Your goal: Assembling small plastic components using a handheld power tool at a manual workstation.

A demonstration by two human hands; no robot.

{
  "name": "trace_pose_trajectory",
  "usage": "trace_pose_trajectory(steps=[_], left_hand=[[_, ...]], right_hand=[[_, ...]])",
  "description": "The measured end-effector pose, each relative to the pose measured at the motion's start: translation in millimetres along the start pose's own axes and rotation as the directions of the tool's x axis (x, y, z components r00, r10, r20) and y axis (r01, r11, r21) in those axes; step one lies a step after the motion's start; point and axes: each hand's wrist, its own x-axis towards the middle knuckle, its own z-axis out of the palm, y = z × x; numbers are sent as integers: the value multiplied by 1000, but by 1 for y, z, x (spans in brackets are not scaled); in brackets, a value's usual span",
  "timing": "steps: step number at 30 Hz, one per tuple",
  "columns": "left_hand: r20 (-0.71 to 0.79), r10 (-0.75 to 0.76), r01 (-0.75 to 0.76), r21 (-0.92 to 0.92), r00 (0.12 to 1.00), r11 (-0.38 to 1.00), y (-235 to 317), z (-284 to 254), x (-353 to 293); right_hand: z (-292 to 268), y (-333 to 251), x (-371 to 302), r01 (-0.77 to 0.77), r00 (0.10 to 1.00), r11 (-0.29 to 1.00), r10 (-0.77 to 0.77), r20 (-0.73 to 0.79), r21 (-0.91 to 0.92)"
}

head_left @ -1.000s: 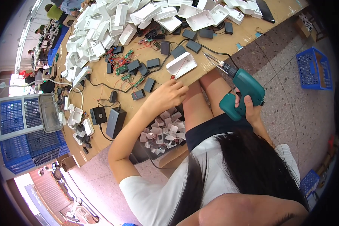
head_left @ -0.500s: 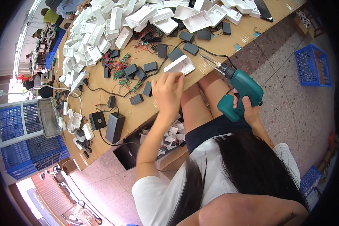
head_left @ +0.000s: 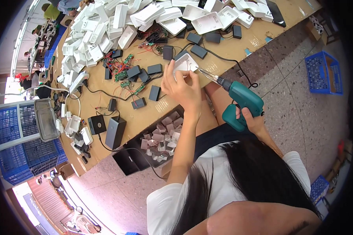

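Note:
My right hand [head_left: 253,120] grips the handle of a green cordless drill [head_left: 245,98], its long thin bit pointing up and left. The bit's tip is close to the right end of a white plastic casing [head_left: 190,64], which lies with its hollow side up near the table's edge. Over the casing's near side is my left hand [head_left: 184,89], thumb and forefinger pinched together beside the bit tip and the other fingers raised. Whatever the pinch holds is too small to make out. Part of the casing is hidden behind those fingers.
White casings [head_left: 102,31] form a large heap at the table's far left. Black boxes [head_left: 154,93], green circuit boards [head_left: 121,75] and red wires lie nearer. A black cable [head_left: 231,60] crosses the table. Below the edge, an open drawer holds small white pieces [head_left: 161,137]. Blue crate [head_left: 324,72] stands right.
The drill has moved left, bringing its bit tip to the casing's right end. My left hand has shifted right, its thumb and forefinger still together. More of the drawer below shows.

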Motion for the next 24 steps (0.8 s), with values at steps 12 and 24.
trace_pose_trajectory(steps=[12, 24], left_hand=[[-3, 61, -60, 140, 998, 988, -13, 6, -5], [45, 57, -63, 168, 997, 984, -26, 0, -2]], right_hand=[[23, 10, 14, 96, 991, 953, -117, -58, -289], [47, 11, 27, -63, 995, 978, 47, -84, -197]])
